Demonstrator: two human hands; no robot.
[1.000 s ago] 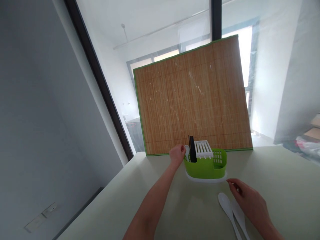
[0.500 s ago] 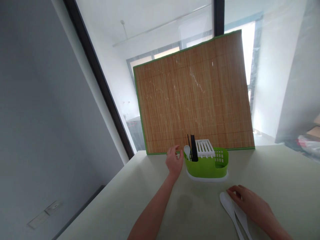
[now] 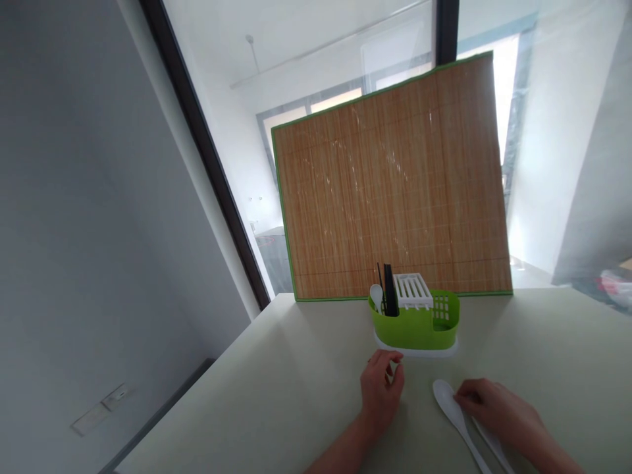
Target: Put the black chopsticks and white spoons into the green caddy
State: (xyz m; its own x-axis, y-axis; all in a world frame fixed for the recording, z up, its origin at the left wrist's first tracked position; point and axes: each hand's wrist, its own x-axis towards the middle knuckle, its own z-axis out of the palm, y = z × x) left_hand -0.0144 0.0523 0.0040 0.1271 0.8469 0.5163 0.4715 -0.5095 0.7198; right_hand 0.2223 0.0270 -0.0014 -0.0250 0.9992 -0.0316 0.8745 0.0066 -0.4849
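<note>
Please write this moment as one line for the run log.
left grip: open, looks empty, near green caddy | right grip: at two white utensils, touch unclear | caddy: small white spoon inside

the head camera looks forward and down across the pale table (image 3: 286, 368) toward the mat (image 3: 395, 184).

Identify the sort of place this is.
Likely an indoor room, perhaps an office, with a makeshift table setup: dark-framed glass at the back, a woven mat upright in front of it, and a pale table bearing a green utensil holder.
</note>
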